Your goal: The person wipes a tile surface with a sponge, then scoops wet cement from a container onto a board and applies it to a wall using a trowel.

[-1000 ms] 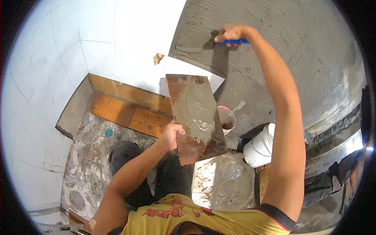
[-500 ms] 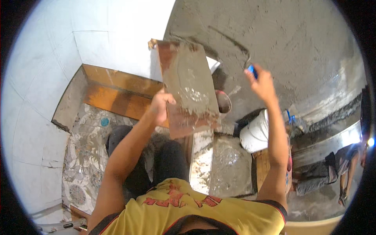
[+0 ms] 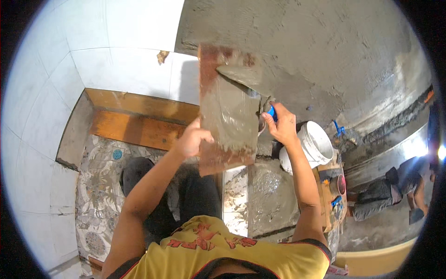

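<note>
My left hand (image 3: 194, 138) grips a rectangular brown board (image 3: 211, 158) by its left side; a layer of wet grey mortar (image 3: 231, 122) covers much of its face. My right hand (image 3: 281, 122) is closed on the blue handle of a trowel (image 3: 239, 76), whose blade lies over the mortar at the board's upper part, coated in grey. Behind the board are white tiles (image 3: 134, 74) and a broad grey rendered surface (image 3: 325, 46). A white bucket (image 3: 318, 148) stands just right of my right hand.
Orange planks (image 3: 134, 128) form a ledge at left, above patterned tile flooring (image 3: 97, 195). Wet mortar (image 3: 272, 195) lies below the board. At right are a red-rimmed cup (image 3: 335, 185), blue tools (image 3: 339, 128), a yellow basin (image 3: 371, 255) and another person (image 3: 390, 190), bent over.
My right hand has brought the trowel from the grey surface down onto the board's mortar. The board, in my left hand, sits higher in the picture than a second ago.
</note>
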{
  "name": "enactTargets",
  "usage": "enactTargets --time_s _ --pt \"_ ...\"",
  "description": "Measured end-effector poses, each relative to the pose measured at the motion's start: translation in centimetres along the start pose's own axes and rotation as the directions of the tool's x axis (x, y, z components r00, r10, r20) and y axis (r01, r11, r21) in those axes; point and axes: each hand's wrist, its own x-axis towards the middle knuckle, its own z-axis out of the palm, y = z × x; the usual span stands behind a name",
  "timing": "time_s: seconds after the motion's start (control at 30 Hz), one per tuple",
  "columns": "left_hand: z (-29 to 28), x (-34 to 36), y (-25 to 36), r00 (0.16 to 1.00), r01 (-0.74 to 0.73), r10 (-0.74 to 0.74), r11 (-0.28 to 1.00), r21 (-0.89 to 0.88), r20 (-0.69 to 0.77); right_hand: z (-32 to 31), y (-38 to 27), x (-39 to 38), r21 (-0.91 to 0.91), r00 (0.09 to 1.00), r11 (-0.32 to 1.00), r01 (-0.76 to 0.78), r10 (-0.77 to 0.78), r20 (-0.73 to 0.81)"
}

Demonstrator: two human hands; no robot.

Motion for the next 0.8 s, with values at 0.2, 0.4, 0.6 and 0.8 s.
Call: enactTargets --time_s 0.2,0.4,0.6,0.8 --pt "-1.9 -1.8 -2.4 0.992 0.127 -0.129 0.961 -0.245 0.011 4.4 2.9 5.5 -0.058 0.994 0.997 -0.045 0.039 -0.103" --pt "-2.2 -2.5 -2.8 0.982 0.142 -0.176 0.927 -0.346 -0.07 8.2 3.6 10.1 -0.148 0.986 0.979 -0.139 0.15 0.066" --pt "-1.5 -3.1 -2.3 0.988 0.119 -0.146 0.922 -0.367 -0.044 6.4 4.0 12.7 -0.234 0.953 0.946 -0.226 0.264 0.146" --pt "-1.9 -2.7 -3.1 0.983 0.139 -0.172 0.913 -0.383 -0.056 2.9 3.7 16.8 -0.251 0.957 0.964 -0.093 0.156 0.244"
